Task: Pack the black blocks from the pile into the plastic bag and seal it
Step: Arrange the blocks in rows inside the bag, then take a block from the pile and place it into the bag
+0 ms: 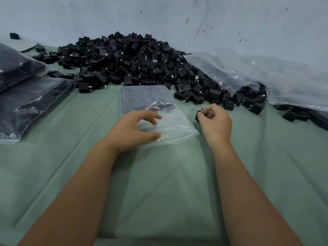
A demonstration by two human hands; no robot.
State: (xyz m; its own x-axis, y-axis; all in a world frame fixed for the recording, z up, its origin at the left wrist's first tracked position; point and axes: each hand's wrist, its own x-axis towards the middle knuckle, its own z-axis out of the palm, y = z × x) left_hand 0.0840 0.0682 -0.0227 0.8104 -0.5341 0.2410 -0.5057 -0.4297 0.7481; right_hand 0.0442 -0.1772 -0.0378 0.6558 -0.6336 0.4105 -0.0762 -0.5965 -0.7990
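Left hand [136, 129] lies palm down on the near, open end of the bag [156, 112], forearm reaching in from lower left; its fingers are loosely spread and arched, thumb tip and fingertips touching the clear film, nothing gripped. Right hand [213, 119] is just right of the bag, forearm reaching in from lower right; its fingers are curled round one black block [198, 116], pinched between thumb and fingertips and held just above the desk [159, 183].

Bag lies flat on the green cloth of the desk, long axis running away from the person, mouth nearest the person; its far half holds a flat layer of dark blocks, its near half is clear and wrinkled. Pile [134, 59] of blocks is heaped against the wall [124, 15], directly beyond the bag, its near edge touching the bag's far end.

Filled bags [30, 102] lie at left, cut off by the frame edge; a heap of empty bags [266, 75] drapes over the right side of the pile and hides the blocks beneath. The held block is mostly covered by the fingers; its orientation cannot be made out. Whether the bag's mouth is parted cannot be told; the count of blocks inside is unclear through the film.
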